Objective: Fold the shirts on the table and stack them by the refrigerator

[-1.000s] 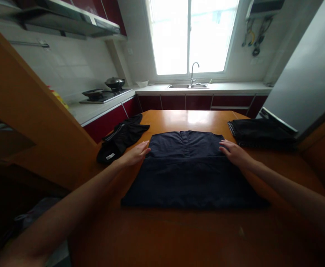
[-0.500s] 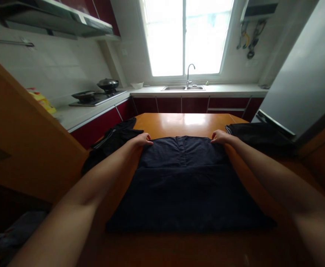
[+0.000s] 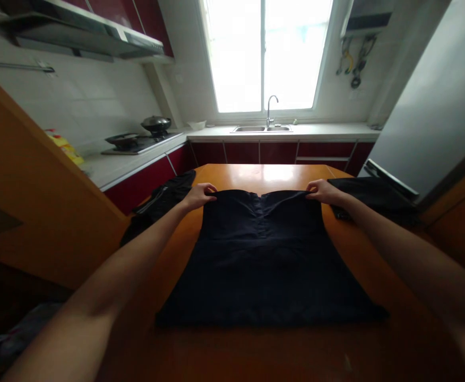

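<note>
A folded navy shirt (image 3: 262,265) lies across the wooden table in front of me, its button placket running down the middle of the far part. My left hand (image 3: 201,195) pinches the shirt's far left corner between thumb and fingers. At the far right corner, my right hand (image 3: 320,191) grips the cloth in the same way. Between the two hands the far edge is raised a little and sags at the placket. The near part of the shirt rests flat and wide on the tabletop.
Black clothing (image 3: 161,199) lies crumpled at the table's left, beyond my left forearm. A folded black cloth pile (image 3: 370,199) sits at the right, near the fridge (image 3: 423,101). The wooden table (image 3: 236,172) reaches toward a counter with a sink (image 3: 252,129).
Both hands have moved from beside the shirt to its far corners and closed on them. The far edge has come up off the table slightly. The view has shifted a little.
</note>
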A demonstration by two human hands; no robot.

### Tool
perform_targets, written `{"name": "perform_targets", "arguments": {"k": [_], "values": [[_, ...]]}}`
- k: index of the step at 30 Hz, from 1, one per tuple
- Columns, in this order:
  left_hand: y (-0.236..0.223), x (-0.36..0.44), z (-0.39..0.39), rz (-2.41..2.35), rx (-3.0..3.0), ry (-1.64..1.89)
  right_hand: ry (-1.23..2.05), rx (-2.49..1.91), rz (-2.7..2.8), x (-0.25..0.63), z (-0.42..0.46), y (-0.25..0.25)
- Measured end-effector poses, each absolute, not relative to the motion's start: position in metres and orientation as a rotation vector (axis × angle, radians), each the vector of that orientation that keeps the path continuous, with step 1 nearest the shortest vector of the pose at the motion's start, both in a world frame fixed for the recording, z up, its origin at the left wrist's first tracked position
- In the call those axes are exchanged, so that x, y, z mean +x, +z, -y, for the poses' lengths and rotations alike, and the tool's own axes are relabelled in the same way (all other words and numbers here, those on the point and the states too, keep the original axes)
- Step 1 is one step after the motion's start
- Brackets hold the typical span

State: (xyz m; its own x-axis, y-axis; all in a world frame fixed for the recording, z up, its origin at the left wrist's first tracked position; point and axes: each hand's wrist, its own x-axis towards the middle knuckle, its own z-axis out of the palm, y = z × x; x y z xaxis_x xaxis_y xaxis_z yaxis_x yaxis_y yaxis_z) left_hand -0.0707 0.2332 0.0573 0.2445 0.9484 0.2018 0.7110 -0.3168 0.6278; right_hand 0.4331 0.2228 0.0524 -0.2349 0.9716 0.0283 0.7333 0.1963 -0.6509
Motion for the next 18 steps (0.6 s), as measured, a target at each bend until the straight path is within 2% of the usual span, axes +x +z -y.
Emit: {"name": "perform_targets", "arguments": {"k": [3,8,12,18], "values": [[0.076,-0.073,-0.188,-1.428,2.244,1.007,0.664,-1.372,2.097,0.438,-0.182,0.071],[0.088,-0.077,-0.092,-1.469,2.408,1.058,0.618,-1.175,2.243,0.448,-0.093,0.072],[0.059,-0.085,-0.020,-1.355,2.478,0.906,0.602,-1.089,2.329,0.455,-0.024,0.038],[0.015,-0.097,0.034,-1.187,2.574,0.691,0.206,-0.977,2.560,0.459,0.021,-0.004]]}}
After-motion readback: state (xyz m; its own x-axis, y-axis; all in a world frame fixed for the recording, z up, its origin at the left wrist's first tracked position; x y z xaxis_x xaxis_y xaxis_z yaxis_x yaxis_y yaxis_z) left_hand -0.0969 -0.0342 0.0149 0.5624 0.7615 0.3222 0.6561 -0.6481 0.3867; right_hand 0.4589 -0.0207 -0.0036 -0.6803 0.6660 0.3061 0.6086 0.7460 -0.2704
